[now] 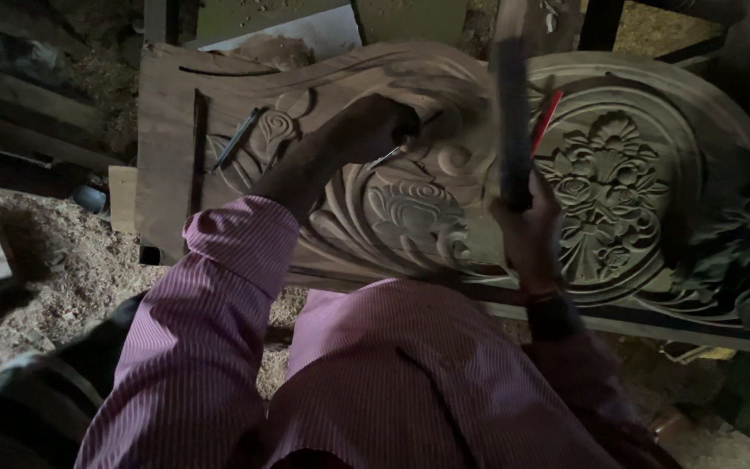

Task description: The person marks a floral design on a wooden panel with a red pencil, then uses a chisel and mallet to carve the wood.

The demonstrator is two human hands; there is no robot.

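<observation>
Seen from the head camera, a large carved wooden panel (pixel 218 78) lies across the middle of the scene, its surface cut with leaf scrolls and flowers. A round floral medallion (pixel 605 187) fills its right part, and a rose-like bloom (pixel 414 217) sits in relief near the centre.

The left hand (pixel 375 126) reaches over the panel's upper middle, closed around a chisel (pixel 389 156); only a short pale length of the tool shows below the fist, slanting down onto the carving just above the rose-like bloom. The right hand (pixel 527 230) is raised over the panel between the bloom and the medallion, its fingers wrapped tight around the lower end of a long dark wooden mallet (pixel 512 113), which stands nearly upright and is blurred along its length. A red pencil-like stick (pixel 546 122) lies tilted on the medallion's rim, just beside the mallet.

Another slim dark tool (pixel 236 139) rests on the carved left part of the panel, well apart from both hands. Both arms wear a pink striped shirt (pixel 409 382). Sawdust (pixel 53 269) covers the floor to the left of the panel.
</observation>
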